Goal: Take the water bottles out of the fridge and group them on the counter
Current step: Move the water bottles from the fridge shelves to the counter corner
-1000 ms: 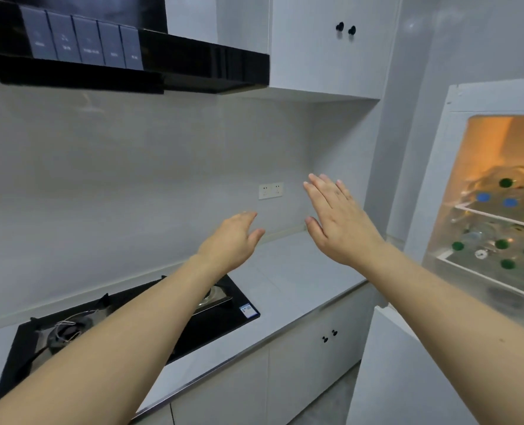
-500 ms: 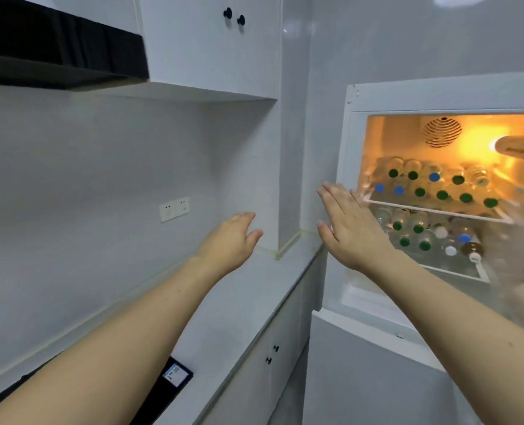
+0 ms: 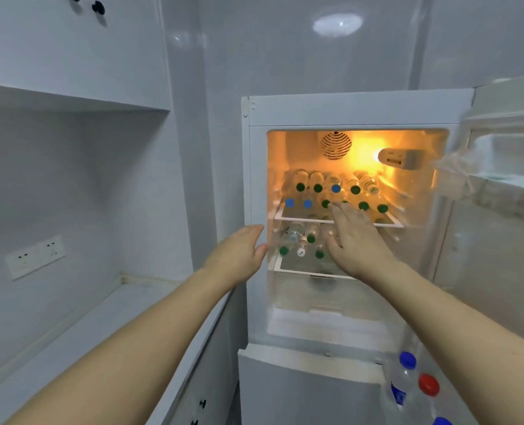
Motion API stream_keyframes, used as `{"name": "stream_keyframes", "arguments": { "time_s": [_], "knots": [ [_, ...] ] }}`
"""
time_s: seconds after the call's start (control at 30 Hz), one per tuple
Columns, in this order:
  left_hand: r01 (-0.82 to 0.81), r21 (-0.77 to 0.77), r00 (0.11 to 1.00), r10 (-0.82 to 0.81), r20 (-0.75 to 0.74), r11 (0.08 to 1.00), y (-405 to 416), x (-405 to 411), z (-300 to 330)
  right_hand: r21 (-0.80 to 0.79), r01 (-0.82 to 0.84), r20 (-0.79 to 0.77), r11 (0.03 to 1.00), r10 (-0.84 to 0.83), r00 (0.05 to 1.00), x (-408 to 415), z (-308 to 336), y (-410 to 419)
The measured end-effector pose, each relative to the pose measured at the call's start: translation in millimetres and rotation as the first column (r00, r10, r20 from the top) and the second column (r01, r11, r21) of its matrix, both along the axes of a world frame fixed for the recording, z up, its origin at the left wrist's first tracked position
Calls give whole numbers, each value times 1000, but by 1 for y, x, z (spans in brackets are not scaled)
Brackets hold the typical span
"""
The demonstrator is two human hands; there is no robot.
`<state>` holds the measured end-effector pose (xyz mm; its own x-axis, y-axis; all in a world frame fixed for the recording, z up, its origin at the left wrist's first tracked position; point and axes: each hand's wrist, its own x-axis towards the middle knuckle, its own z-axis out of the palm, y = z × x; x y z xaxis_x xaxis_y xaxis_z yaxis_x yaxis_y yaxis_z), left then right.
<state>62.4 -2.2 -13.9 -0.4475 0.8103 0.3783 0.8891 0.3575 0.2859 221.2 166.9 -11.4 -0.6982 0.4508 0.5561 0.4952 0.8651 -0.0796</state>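
Bottles: clear ribbed plastic water bottles (image 3: 317, 187) lie stacked on two wire shelves in the lit fridge (image 3: 355, 113), long axes running front to back, round green and blue caps toward me.
My right hand (image 3: 357, 240): fingers straight, spread before the shelves, hiding some bottles.
My left hand (image 3: 237, 256): relaxed, empty, left of the opening.
Counter (image 3: 80, 329): smooth, pale, left.
Hard to see: blurred door at right.

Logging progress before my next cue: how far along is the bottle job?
Done: the fridge stands open. In hand: nothing; the right hand reaches open toward the bottles on the shelves, the left hand open beside it. Left: every bottle; the counter shows none.
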Motion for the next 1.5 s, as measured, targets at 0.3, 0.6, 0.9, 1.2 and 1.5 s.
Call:
{"name": "stream_keyframes", "arguments": {
  "time_s": [0.3,0.6,0.9,1.2,1.5],
  "knots": [
    [-12,133,990,-7,139,991,91,-20,9,-121,7,-17,993,-9,1000,-36,1,68],
    [-19,-26,997,17,-71,999,200,-83,17,-239,77,-31,968,-87,996,-85,13,141],
    [-18,-51,975,6,-223,999,316,-141,32,-184,184,7,966,-186,983,-154,20,233],
    [-30,-65,903,-1,-429,997,399,-183,23,145,248,69,958,-260,963,-226,7,299],
    [-116,-132,874,39,-484,984,432,-210,14,265,303,103,915,-340,935,-263,-7,335]
  ]
}}
